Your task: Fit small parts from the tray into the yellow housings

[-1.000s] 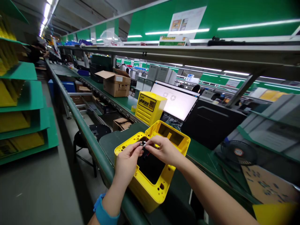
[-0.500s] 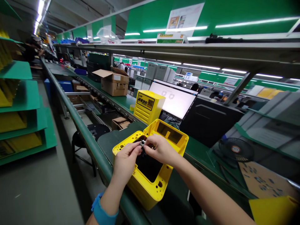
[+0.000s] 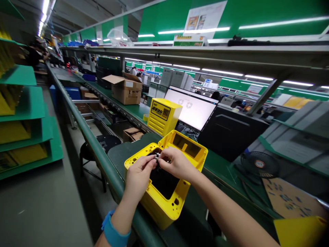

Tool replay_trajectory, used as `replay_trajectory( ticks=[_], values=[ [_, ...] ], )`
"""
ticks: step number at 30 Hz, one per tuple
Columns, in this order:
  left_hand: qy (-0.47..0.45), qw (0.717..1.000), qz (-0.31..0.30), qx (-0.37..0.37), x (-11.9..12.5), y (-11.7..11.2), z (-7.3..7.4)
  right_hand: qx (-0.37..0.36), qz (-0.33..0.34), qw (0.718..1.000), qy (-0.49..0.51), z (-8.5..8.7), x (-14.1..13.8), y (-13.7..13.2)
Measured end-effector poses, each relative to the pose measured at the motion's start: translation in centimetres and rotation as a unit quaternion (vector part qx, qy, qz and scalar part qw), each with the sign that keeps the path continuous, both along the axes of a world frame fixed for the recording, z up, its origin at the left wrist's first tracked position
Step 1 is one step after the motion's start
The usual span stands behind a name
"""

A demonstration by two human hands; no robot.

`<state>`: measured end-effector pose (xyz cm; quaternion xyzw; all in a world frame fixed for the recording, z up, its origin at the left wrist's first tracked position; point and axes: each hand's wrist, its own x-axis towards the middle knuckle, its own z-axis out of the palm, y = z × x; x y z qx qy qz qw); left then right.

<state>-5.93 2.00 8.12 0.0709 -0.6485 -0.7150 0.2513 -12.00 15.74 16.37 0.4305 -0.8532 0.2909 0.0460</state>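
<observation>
A yellow plastic housing [image 3: 164, 224] lies tilted on the green bench, its dark hollow facing me and a yellow flap [image 3: 203, 151] folded out at its far side. Over the hollow, my left hand [image 3: 138, 173] pinches a small metallic part [image 3: 156, 157] between thumb and fingertips. My right hand [image 3: 177, 163] closes on the same small part from the other side, fingertips almost touching those of the left. Dark wiring seems to hang below it into the housing. The part's exact kind is too small to make out. A blue band circles my left wrist.
Behind the housing stand another yellow unit [image 3: 164, 116] with a printed label and a lit monitor [image 3: 192, 108]. An open cardboard box [image 3: 126, 89] sits farther left. To the right are a black fan [image 3: 259, 164] and a cardboard sheet [image 3: 290, 199] bearing small parts. A black stool [image 3: 100, 145] stands below.
Both hands stay pinched together at the same spot over the housing. The small part looks slightly turned between the fingertips, and the whole view has shifted a little.
</observation>
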Motion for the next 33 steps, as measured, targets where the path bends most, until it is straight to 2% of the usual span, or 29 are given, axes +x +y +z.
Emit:
replay_trajectory(
  ticks=[10,16,22,27,33],
  values=[
    [0.006,1.000,0.002,-0.013,0.0,0.1,0.0,0.003,0.000,1.000,-0.006,-0.1,0.0,-0.1],
    [0.040,0.993,0.034,-0.105,0.1,0.3,-0.2,0.005,-0.008,1.000,-0.011,-0.1,0.0,-0.2],
    [0.090,0.969,0.094,-0.208,0.0,0.7,-0.9,0.014,-0.014,1.000,-0.012,-0.1,0.0,-0.1],
    [0.117,0.950,0.125,-0.259,0.1,1.0,-0.7,0.018,-0.017,0.999,-0.028,-0.2,-0.1,-0.1],
    [0.122,0.942,0.129,-0.286,0.1,1.2,-0.7,0.034,-0.011,0.998,-0.049,-0.4,-0.5,0.1]
  ],
)
